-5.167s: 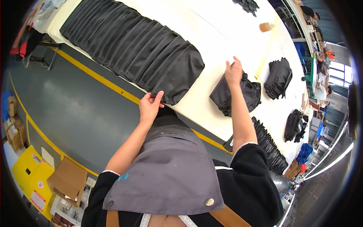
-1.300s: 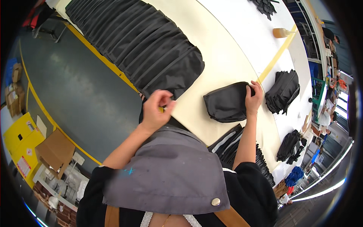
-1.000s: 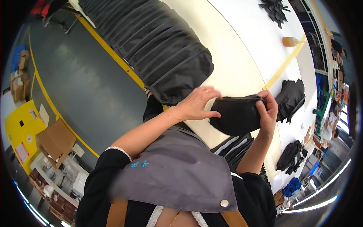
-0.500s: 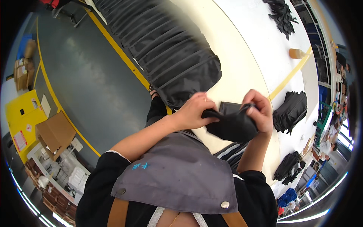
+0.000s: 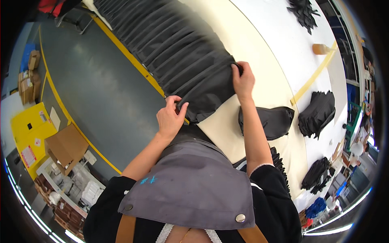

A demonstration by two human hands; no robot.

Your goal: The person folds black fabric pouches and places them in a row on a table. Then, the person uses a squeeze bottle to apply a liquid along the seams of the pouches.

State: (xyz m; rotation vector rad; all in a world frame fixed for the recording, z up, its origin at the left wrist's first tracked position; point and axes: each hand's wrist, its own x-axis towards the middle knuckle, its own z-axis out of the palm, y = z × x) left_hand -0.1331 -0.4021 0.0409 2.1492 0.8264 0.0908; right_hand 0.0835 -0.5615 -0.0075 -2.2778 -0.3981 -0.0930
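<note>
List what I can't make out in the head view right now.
- Row of black fabric pieces: far end cut off by the top edge of the head view.
- Loose black piece: its middle hidden in the head view by the right forearm.
- Gathered black stack: partly hidden there by that forearm.
- Amber bottle: contents too small to tell there.

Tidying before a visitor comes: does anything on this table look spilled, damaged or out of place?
Nothing really stands out. The row of black cloth overlaps fairly evenly, with the left hand and right hand at its near end. No spill shows around the bottle. Only the black strips look messy, heaped loosely.
</note>
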